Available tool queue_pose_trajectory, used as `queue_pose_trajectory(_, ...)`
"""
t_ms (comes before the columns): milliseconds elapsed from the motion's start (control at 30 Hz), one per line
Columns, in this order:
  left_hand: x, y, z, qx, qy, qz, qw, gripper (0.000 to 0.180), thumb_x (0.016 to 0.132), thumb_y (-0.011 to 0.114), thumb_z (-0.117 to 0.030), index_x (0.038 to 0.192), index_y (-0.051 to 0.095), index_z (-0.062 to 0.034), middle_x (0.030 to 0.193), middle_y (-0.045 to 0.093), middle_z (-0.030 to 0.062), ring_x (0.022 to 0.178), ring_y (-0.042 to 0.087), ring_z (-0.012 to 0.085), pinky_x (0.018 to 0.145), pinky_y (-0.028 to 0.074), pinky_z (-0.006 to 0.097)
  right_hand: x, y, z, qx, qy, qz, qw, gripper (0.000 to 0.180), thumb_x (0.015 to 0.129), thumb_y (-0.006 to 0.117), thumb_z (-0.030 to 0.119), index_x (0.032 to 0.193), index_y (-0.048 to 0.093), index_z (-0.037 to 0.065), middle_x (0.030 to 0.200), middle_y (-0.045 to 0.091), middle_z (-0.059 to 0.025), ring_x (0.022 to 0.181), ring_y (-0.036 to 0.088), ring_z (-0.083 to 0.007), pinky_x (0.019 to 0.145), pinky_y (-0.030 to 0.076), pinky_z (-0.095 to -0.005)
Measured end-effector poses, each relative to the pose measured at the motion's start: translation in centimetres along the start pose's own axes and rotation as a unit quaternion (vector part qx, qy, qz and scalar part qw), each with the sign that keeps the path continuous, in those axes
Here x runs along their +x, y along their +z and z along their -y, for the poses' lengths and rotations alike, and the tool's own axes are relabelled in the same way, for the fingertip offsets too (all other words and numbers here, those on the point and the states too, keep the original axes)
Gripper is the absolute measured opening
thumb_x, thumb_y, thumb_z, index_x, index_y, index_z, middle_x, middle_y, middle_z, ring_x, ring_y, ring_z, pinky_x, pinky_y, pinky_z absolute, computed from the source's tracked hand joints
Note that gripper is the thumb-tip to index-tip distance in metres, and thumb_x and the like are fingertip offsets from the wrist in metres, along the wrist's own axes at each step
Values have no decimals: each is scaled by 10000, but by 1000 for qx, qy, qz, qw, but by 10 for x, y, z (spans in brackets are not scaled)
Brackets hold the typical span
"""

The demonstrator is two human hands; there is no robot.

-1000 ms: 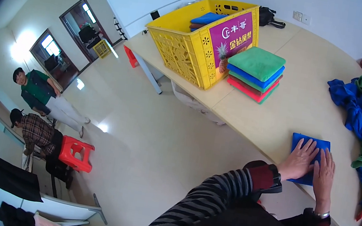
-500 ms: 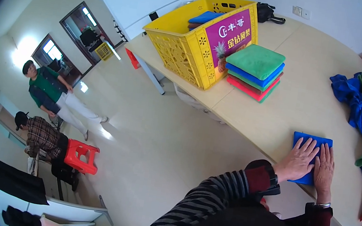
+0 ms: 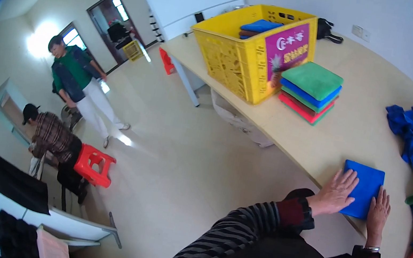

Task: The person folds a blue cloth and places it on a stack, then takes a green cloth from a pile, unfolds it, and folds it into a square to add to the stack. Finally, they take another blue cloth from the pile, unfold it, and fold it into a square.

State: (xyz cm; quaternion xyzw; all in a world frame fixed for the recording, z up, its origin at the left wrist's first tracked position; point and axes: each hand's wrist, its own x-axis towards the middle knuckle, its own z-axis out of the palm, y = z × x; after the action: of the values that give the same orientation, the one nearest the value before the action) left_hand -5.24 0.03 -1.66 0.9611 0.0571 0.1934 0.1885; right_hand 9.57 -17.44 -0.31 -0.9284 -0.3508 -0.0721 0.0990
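Folded blue cloth (image 3: pixel 364 187), flat on table

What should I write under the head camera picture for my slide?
Both hands, left hand and right hand, press flat on a folded blue cloth at the table edge.

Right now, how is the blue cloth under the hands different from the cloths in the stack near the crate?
The blue cloth lies single at the table's near edge, both hands pressing it; the stack holds several colours, green topmost, untouched beside the yellow crate. Both are folded flat.
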Motion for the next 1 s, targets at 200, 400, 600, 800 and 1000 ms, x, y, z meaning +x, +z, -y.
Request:
queue_pose_trajectory(200, -9, -12, 17, 46, 33, -103, 993, 564, 866, 664, -304, 1302, 552, 37, 1402, 501, 257, 1343, 439, 401, 1126, 279, 569, -7, -24, 47, 101, -88, -103, 986, 524, 920, 609, 136, 1425, 489, 60, 1440, 489, -202, 1351, 440, -379, 1130, 334, -481)
queue_pose_trajectory(400, 29, -51, 14, 58, 41, -49, 996, 285, 958, 565, -170, 1191, 652, -32, 1266, 613, 165, 1202, 558, 346, 1092, 334, 552, -16, -4, 76, 92, -55, -88, 990, 596, 959, 580, 348, 1459, 454, 51, 1509, 432, -187, 1438, 350, -358, 1175, 257, -518)
queue_pose_trajectory(600, 96, -7, 13, -47, 164, 33, 985, 420, 1028, 458, -282, 1382, 547, -75, 1466, 492, 148, 1370, 437, 320, 1151, 286, 490, -30, -5, 70, 58, -57, -57, 995, 637, 982, 514, 435, 1483, 421, 53, 1557, 373, -182, 1473, 294, -349, 1206, 184, -518)
queue_pose_trajectory(800, 115, 18, 25, 16, 170, 136, 976, 542, 1063, 330, -411, 1515, 401, -120, 1576, 376, 128, 1474, 306, 290, 1189, 229, 458, -30, -6, 69, 69, -59, -44, 995, 681, 996, 462, 473, 1511, 369, 38, 1562, 362, -178, 1487, 264, -345, 1218, 153, -513)
queue_pose_trajectory(1000, 114, 12, 24, 27, 125, 117, 985, 580, 1052, 349, -454, 1507, 412, -100, 1556, 402, 154, 1458, 328, 333, 1189, 216, 522, -38, -5, 64, 69, -51, -62, 994, 678, 995, 475, 467, 1507, 377, 33, 1553, 372, -187, 1482, 276, -345, 1221, 156, -498)
